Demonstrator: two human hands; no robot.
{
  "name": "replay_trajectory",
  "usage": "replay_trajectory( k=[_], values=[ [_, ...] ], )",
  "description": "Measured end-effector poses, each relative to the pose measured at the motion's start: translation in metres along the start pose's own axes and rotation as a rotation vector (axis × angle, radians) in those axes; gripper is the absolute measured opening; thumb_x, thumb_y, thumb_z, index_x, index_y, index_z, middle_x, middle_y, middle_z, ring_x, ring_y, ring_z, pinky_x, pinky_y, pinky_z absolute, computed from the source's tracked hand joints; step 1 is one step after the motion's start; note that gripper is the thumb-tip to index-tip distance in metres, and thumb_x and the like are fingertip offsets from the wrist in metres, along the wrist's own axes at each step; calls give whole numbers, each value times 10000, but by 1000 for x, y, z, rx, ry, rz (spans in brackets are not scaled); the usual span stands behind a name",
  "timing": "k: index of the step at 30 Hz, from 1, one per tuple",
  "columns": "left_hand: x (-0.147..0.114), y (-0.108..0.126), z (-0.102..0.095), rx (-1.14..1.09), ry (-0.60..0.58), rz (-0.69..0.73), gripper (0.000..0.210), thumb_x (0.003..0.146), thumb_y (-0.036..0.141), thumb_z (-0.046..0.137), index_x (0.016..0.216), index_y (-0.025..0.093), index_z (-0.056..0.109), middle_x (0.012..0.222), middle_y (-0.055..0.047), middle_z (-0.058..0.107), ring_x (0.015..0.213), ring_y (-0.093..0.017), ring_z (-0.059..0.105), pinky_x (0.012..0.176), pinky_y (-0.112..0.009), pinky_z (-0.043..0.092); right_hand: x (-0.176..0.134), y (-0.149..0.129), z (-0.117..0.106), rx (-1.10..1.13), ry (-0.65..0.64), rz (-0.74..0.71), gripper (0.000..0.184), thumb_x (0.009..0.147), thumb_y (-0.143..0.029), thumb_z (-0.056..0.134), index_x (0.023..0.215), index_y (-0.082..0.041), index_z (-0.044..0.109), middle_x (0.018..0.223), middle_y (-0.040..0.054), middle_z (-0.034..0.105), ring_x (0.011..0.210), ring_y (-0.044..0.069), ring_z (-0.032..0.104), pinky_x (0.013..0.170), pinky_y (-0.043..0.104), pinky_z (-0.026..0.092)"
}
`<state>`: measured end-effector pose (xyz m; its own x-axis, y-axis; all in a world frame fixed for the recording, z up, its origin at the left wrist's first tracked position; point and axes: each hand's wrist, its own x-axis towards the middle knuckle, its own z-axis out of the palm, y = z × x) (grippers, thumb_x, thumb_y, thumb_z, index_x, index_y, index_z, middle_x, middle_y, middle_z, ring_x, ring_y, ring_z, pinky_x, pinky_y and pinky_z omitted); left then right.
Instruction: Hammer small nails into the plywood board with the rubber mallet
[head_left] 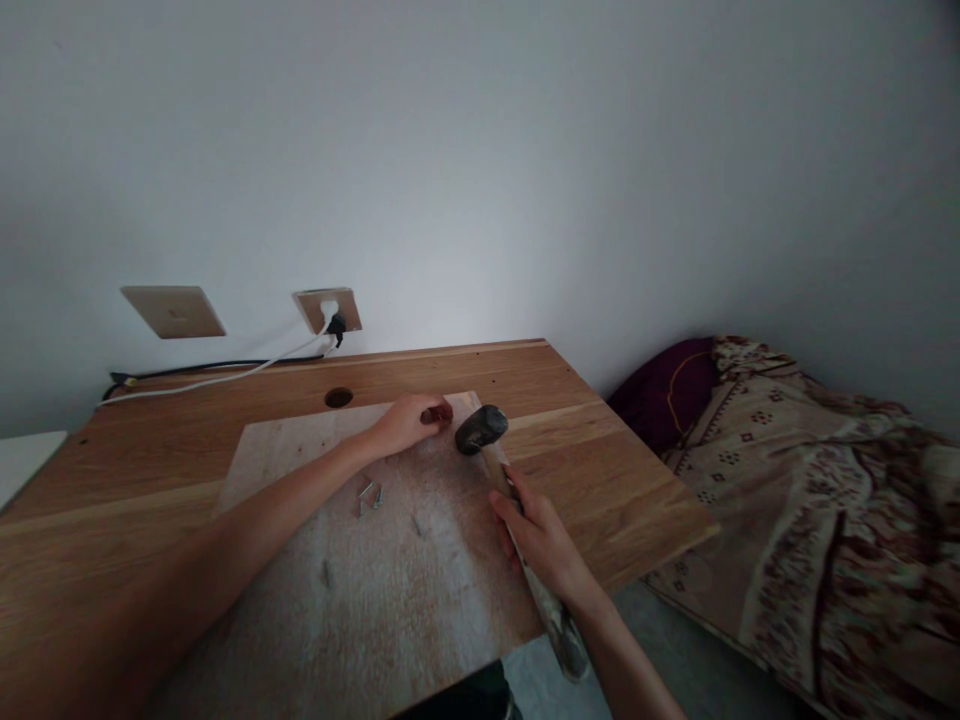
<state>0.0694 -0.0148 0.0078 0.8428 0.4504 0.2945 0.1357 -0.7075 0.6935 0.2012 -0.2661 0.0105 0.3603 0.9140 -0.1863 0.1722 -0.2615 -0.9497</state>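
In the head view, a wooden surface [577, 440] has its far edge along a pale wall [465, 180]. A pale, worn board [405, 620] lies on it, its far right corner pointing to the surface's far right corner. The left hand [411, 422] is over the board near that far right corner, its fingers curled in and the tips close together; whether anything is pinched between them cannot be told.

The right hand [536, 535], over the board's right edge, is wrapped around the handle of a hammer [495, 468]. The dark head is just beside the left hand's fingertips, near the board's far right corner, and the handle's butt reaches past the surface's near edge. A few nails [365, 490] lie in a loose group on the board, near the left forearm; another small nail-like piece [418, 525] is to their right.

Beyond the board's far edge, a round hole [339, 398] opens in the surface. Cables [225, 378] run along the far edge to a wall socket [346, 300]. Past the surface's right edge are a purple cushion [671, 385] and a patterned blanket [780, 500].
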Motion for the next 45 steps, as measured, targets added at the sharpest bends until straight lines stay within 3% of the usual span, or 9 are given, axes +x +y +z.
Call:
replay_trajectory(
  k=[5, 9, 13, 17, 25, 30, 35, 40, 45],
  values=[
    [2, 1, 2, 17, 19, -38, 106, 794, 193, 698, 888, 184, 745, 839, -27, 759, 773, -186, 686, 736, -285, 511, 9, -10, -4, 91, -169, 23, 379, 909, -557, 601, 1081, -224, 545, 523, -104, 485, 326, 108, 424, 301, 216, 348],
    [2, -1, 3, -43, 22, -52, 221, 804, 153, 694, 1022, 183, 722, 893, -27, 789, 776, -177, 701, 760, -285, 520, 17, -20, -3, 50, -106, -55, 323, 931, -543, 580, 867, -234, 513, 573, -89, 477, 337, 76, 403, 291, 201, 328],
    [1, -4, 4, -86, 11, -53, 323, 817, 183, 723, 1138, 171, 686, 915, -37, 801, 787, -174, 709, 765, -280, 517, 29, -36, -2, 29, -10, -134, 308, 944, -531, 552, 958, -224, 529, 614, -88, 505, 359, 82, 423, 308, 206, 348],
    [1, -2, 2, -76, 23, -78, 423, 779, 194, 762, 1193, 171, 679, 931, -31, 788, 822, -188, 715, 753, -278, 517, 39, -47, 0, -46, -66, -173, 246, 967, -471, 536, 937, -227, 528, 589, -86, 513, 353, 88, 435, 317, 206, 346],
    [4, -2, 5, -75, 9, -121, 494, 768, 180, 758, 1251, 175, 657, 896, -22, 781, 782, -200, 713, 762, -303, 523, 44, -33, 4, -156, -37, -190, 229, 993, -456, 545, 912, -242, 543, 502, -81, 506, 333, 106, 451, 326, 200, 341],
    [-8, 2, -29, 55, 31, 18, 401, 779, 242, 728, 1172, 181, 673, 1101, -80, 727, 932, -224, 684, 824, -325, 522, 39, -33, 3, -145, -75, -178, 262, 989, -485, 549, 889, -243, 545, 527, -76, 503, 336, 103, 449, 328, 206, 338],
    [-42, 19, -66, 320, -219, 52, 174, 769, 253, 729, 933, 207, 694, 937, -54, 678, 857, -235, 651, 793, -327, 503, 40, -29, 4, -146, -93, -167, 256, 994, -483, 542, 1005, -228, 564, 502, -92, 483, 331, 106, 431, 317, 202, 327],
    [-72, 28, -43, 415, -159, 88, 59, 875, 167, 640, 873, 215, 675, 905, -84, 695, 964, -274, 670, 929, -378, 502, 43, -26, 8, -41, -101, -151, 288, 974, -509, 551, 893, -234, 520, 578, -83, 489, 336, 86, 427, 294, 203, 326],
    [-58, 21, -30, 399, -92, 77, 170, 899, 90, 583, 936, 201, 707, 937, -93, 715, 952, -263, 685, 901, -371, 517, 45, -29, 7, 103, -94, -102, 383, 887, -586, 620, 955, -216, 547, 615, -86, 496, 337, 76, 403, 281, 207, 324]
  ],
)
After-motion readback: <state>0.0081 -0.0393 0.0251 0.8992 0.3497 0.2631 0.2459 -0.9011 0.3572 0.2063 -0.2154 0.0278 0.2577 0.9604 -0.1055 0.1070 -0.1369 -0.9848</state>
